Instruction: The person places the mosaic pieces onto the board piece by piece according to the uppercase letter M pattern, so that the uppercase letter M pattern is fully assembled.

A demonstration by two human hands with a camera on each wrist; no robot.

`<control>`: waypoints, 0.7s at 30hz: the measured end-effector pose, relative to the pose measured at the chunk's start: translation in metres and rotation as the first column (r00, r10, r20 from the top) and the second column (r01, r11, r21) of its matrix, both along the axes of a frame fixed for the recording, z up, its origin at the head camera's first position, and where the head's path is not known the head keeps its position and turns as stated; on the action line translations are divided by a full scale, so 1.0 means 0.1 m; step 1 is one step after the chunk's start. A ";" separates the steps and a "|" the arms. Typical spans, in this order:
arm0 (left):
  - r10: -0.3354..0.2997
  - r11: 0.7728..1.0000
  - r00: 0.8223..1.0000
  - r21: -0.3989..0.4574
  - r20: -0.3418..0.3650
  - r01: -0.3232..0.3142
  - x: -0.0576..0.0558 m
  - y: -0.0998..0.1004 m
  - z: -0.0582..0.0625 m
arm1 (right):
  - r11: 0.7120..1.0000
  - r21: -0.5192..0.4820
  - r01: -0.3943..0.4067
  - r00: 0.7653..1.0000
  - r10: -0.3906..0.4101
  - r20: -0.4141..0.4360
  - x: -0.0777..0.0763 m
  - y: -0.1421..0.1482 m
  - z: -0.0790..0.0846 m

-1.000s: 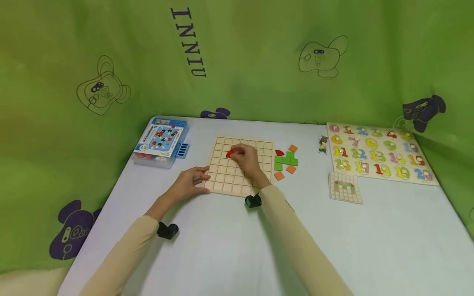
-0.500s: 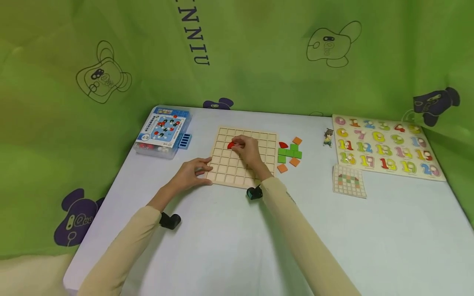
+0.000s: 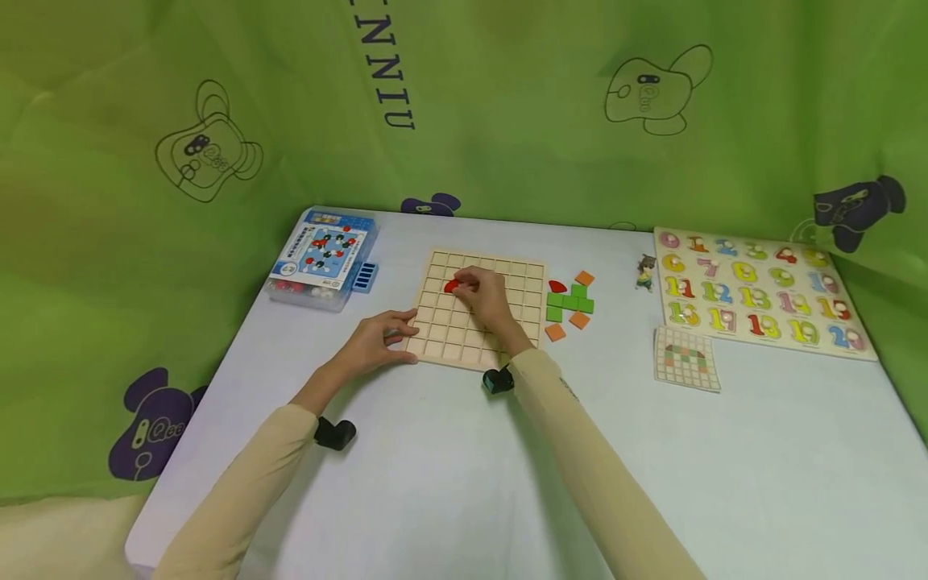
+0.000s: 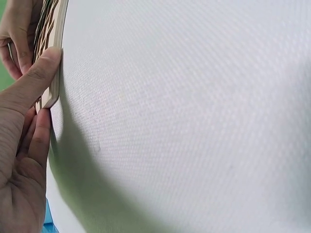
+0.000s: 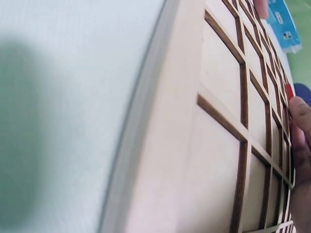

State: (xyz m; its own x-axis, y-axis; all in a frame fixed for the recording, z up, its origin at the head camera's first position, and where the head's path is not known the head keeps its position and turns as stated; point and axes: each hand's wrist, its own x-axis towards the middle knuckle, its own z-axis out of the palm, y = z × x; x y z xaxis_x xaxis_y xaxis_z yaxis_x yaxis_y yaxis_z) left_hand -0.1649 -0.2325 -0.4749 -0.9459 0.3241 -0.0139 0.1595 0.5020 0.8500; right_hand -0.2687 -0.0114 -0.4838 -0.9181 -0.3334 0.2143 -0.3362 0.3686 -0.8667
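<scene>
A square wooden grid board [image 3: 444, 332] lies flat on the white table. My left hand [image 3: 368, 345] grips its near left corner; in the left wrist view the thumb is on the near edge of the board [image 4: 60, 30] and the fingers are round the side. Over the upper left cells, my right hand [image 3: 484, 295] pinches a red quarter-round tile [image 3: 451, 286]. The right wrist view shows this red tile [image 5: 289, 91] at the fingertips, partly hidden; whether it is seated in a cell I cannot tell.
Right of the board lie green square tiles [image 3: 570, 302], orange tiles [image 3: 579, 320] and another red tile [image 3: 557, 286]. A pattern card [image 3: 685, 359], a number puzzle [image 3: 757, 294] and a small figure [image 3: 645, 272] are farther right. A boxed molecule kit [image 3: 322, 258] stands back left.
The head view has tilted slightly, shifting the whole scene. My right hand stays over the same area of the board with the red tile; the left hand keeps its grip on the corner.
</scene>
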 end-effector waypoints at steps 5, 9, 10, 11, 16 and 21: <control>-0.002 1.000 1.000 0.009 0.007 0.001 0.00 0.00 0.00 | 1.000 -0.009 0.022 1.000 -0.022 -0.014 0.02 -0.04 0.00; -0.005 1.000 1.000 0.021 0.009 0.005 0.01 -0.01 0.00 | 0.999 -0.003 0.034 0.999 -0.034 -0.020 0.02 -0.06 -0.01; -0.006 1.000 1.000 0.023 0.008 0.006 0.01 -0.01 0.00 | 0.999 -0.001 0.035 0.999 -0.035 -0.023 0.02 -0.06 -0.01; -0.006 1.000 1.000 0.027 0.009 0.006 0.01 -0.01 0.00 | 0.999 -0.003 0.036 0.999 -0.036 -0.024 0.02 -0.07 -0.01; -0.002 1.000 1.000 0.026 0.016 0.001 0.02 -0.01 0.00 | 0.999 -0.014 0.037 0.999 -0.038 -0.015 0.03 -0.07 -0.01; -0.001 1.000 1.000 0.009 0.005 0.001 0.02 -0.01 0.01 | 0.999 -0.019 0.029 0.999 -0.029 -0.017 0.02 -0.07 0.00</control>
